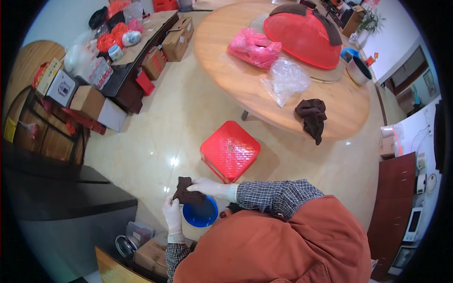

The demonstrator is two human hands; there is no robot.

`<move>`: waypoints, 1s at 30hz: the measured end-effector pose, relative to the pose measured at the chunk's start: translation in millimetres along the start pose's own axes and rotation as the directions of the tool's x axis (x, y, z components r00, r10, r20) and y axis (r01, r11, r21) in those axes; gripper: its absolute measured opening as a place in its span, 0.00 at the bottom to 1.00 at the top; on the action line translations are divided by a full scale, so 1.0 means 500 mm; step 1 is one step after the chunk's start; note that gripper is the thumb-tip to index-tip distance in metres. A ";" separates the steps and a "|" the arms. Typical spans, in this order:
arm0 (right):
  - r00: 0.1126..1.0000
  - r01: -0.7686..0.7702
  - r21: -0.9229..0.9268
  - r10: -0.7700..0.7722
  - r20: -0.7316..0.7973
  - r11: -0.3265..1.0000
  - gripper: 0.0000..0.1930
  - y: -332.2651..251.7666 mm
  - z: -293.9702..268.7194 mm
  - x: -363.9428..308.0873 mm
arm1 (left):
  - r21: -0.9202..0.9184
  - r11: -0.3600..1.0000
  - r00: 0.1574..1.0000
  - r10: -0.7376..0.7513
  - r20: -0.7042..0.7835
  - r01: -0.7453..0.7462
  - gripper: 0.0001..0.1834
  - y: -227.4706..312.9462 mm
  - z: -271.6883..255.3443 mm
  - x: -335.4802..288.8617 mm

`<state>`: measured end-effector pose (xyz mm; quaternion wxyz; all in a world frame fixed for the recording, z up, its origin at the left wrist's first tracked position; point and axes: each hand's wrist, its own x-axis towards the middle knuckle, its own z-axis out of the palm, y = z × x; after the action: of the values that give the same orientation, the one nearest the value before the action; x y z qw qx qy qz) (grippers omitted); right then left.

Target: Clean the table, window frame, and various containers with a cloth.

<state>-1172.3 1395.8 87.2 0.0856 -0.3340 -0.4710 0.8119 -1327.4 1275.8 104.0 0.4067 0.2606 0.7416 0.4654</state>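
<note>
Both my hands wear white gloves and grip a dark brown cloth [189,194] stretched between them. My left hand [172,213] pinches its left lower edge, and my right hand [204,186] holds it from the right side. Just under the cloth, on the floor, stands a round blue basin [207,218] with cloudy water in it. The cloth covers part of the basin's upper left rim. Whether the cloth touches the water cannot be made out.
A red plastic stool [230,147] stands ahead. Beyond it, a round wooden table [222,61] carries another dark cloth [312,118], a clear plastic bag [287,81], a pink bag [255,48] and a red mesh food cover [302,35]. Cardboard boxes [153,254] sit by my left arm.
</note>
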 end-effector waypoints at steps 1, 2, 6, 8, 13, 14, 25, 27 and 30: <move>0.995 0.052 -0.041 -0.055 -0.077 0.998 0.19 -0.019 -0.023 -0.035 | 0.010 0.999 0.999 0.041 0.000 -0.041 0.11 -0.002 0.012 0.004; 0.981 0.097 -0.076 -0.108 -0.159 0.992 0.20 -0.024 -0.044 -0.068 | 0.025 0.997 0.997 0.077 0.009 -0.077 0.11 0.009 0.023 -0.003; 0.950 0.021 -0.229 -0.091 -0.300 0.973 0.18 0.052 -0.121 -0.139 | 0.004 0.969 0.969 0.247 -0.005 -0.247 0.10 -0.030 0.054 -0.020; 0.872 0.002 -0.220 -0.110 -0.477 0.975 0.15 0.099 -0.162 -0.186 | 0.026 0.978 0.978 0.208 0.034 -0.209 0.11 -0.019 0.071 -0.032; 0.660 0.122 -0.404 -0.377 -0.649 0.907 0.19 0.199 -0.295 -0.314 | -0.579 0.816 1.000 0.016 0.012 -0.006 0.14 -0.048 0.054 -0.069; 0.565 0.136 -0.472 -0.460 -0.685 0.871 0.19 0.199 -0.333 -0.339 | -0.617 0.786 0.999 0.028 -0.026 -0.038 0.15 -0.060 0.037 -0.080; 0.124 -0.663 -0.658 -0.814 -0.568 0.358 0.40 -0.059 -0.711 -0.540 | -0.831 0.546 0.921 -0.259 -0.290 -0.108 0.14 -0.123 -0.077 -0.174; 0.199 -0.651 -0.664 -0.761 -0.618 0.368 0.39 -0.057 -0.785 -0.538 | -0.887 0.442 0.856 -0.401 -0.327 -0.131 0.15 -0.118 -0.046 -0.172; 0.254 -0.570 -0.696 -0.712 -0.654 0.436 0.32 -0.036 -0.899 -0.538 | -0.916 0.366 0.794 -0.502 -0.343 -0.164 0.16 -0.067 0.041 -0.153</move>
<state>-690.3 1601.4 76.5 0.2096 -0.7076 -0.6744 0.0228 -1269.4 1212.6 96.3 0.2844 -0.2457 0.4648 0.8017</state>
